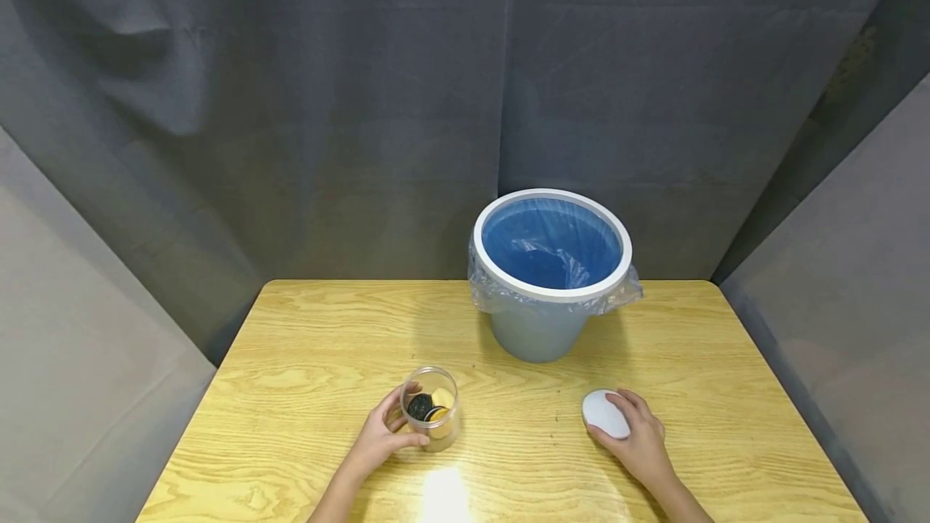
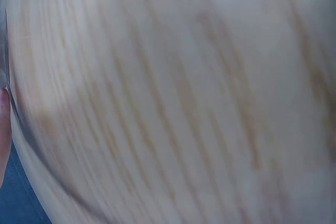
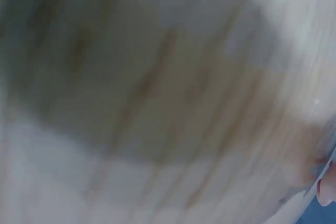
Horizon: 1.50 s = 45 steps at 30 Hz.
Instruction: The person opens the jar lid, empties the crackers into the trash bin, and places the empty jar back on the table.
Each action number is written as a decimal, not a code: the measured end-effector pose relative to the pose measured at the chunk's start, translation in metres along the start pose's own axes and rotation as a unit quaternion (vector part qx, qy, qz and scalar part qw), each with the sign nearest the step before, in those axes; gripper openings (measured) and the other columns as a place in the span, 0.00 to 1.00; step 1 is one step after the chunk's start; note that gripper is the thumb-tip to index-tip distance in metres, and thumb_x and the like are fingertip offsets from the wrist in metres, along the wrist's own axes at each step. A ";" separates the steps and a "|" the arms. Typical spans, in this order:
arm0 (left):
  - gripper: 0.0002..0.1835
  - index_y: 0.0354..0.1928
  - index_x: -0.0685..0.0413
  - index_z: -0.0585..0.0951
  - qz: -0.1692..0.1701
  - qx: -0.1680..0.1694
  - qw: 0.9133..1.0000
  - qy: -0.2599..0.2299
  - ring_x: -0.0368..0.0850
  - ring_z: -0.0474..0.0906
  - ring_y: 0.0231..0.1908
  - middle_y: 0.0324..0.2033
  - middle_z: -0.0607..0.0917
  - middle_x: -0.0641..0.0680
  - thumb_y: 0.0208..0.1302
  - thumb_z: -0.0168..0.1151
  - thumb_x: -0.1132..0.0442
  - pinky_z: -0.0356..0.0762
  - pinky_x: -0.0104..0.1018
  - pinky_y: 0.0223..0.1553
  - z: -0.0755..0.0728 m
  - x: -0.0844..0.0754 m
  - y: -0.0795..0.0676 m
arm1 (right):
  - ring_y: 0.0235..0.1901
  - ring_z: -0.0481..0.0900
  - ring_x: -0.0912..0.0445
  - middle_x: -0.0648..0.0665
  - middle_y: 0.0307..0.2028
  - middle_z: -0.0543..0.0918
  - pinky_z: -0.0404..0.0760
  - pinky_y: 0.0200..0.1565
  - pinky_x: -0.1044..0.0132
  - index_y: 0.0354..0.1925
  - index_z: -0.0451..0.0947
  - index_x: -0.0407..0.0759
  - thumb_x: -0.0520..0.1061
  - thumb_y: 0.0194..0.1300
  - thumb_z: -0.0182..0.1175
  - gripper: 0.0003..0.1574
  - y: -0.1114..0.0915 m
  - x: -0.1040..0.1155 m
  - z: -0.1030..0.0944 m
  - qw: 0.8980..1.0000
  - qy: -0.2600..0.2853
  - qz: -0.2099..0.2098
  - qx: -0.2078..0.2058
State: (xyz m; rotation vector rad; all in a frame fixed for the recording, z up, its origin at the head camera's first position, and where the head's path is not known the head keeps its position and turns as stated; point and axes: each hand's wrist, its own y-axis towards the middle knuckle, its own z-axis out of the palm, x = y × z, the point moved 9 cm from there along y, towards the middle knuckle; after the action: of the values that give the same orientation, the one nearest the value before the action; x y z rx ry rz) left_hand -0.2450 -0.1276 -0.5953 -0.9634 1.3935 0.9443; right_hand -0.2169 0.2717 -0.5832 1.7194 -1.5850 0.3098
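With fingers and thumb curled round its side, my left hand [image 1: 379,436] grips a clear round jar [image 1: 449,431] on the table. Inside the open-topped jar lie dark and yellow round pieces [image 1: 420,406] that look like cookies. Over at the right, my right hand [image 1: 639,438] holds a white round lid [image 1: 605,413] by its edge, low over or on the table. Only a fingertip [image 2: 4,129] and a sliver of the jar show in the left wrist view. A fingertip [image 3: 328,184] shows at the right edge of the right wrist view.
A bin [image 1: 538,337] with a white rim and a clear plastic liner stands at the back of the wooden table [image 1: 327,345], beyond and between the hands. Dark grey curtains [image 1: 363,103] hang behind the table, and pale panels [image 1: 857,305] flank it.
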 end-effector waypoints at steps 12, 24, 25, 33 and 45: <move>0.45 0.65 0.56 0.61 -0.002 -0.001 1.000 0.000 0.52 0.57 0.64 0.64 0.65 0.57 0.44 0.73 0.67 0.62 0.44 0.64 0.001 0.000 -0.001 | 0.49 0.69 0.33 0.30 0.52 0.69 0.59 0.46 0.34 0.52 0.71 0.37 0.49 0.39 0.75 0.42 -0.004 -0.002 0.004 0.999 -0.028 0.005 0.020; 0.45 0.65 0.57 0.61 0.004 0.002 1.000 0.005 0.52 0.58 0.64 0.63 0.65 0.57 0.44 0.72 0.67 0.63 0.43 0.63 0.000 -0.001 -0.001 | 0.51 0.67 0.33 0.30 0.55 0.67 0.56 0.47 0.31 0.54 0.70 0.41 0.53 0.41 0.74 0.43 -0.006 -0.006 0.007 0.999 -0.038 0.013 0.026; 0.45 0.65 0.57 0.61 0.004 0.002 1.000 0.005 0.52 0.58 0.64 0.63 0.65 0.57 0.44 0.72 0.67 0.63 0.43 0.63 0.000 -0.001 -0.001 | 0.51 0.67 0.33 0.30 0.55 0.67 0.56 0.47 0.31 0.54 0.70 0.41 0.53 0.41 0.74 0.43 -0.006 -0.007 0.007 0.999 -0.037 0.014 0.026; 0.45 0.65 0.56 0.61 -0.004 0.001 1.000 -0.006 0.52 0.57 0.64 0.64 0.64 0.57 0.43 0.73 0.67 0.63 0.38 0.63 0.000 0.001 0.000 | 0.53 0.65 0.31 0.30 0.57 0.65 0.54 0.48 0.30 0.55 0.69 0.40 0.56 0.42 0.73 0.44 -0.005 -0.005 0.006 0.999 -0.029 0.016 0.030; 0.45 0.65 0.56 0.61 -0.004 0.000 1.000 -0.002 0.53 0.57 0.64 0.64 0.64 0.57 0.43 0.73 0.67 0.63 0.41 0.63 0.000 0.001 -0.001 | 0.53 0.66 0.35 0.31 0.53 0.70 0.55 0.49 0.30 0.53 0.69 0.36 0.45 0.53 0.66 0.31 0.007 0.013 -0.017 1.000 0.013 0.009 -0.020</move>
State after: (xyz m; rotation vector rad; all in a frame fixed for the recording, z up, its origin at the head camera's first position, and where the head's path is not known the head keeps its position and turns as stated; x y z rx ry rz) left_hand -0.2445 -0.1276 -0.5960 -0.9668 1.3849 0.9392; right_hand -0.2154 0.2736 -0.5613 1.6649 -1.5782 0.3057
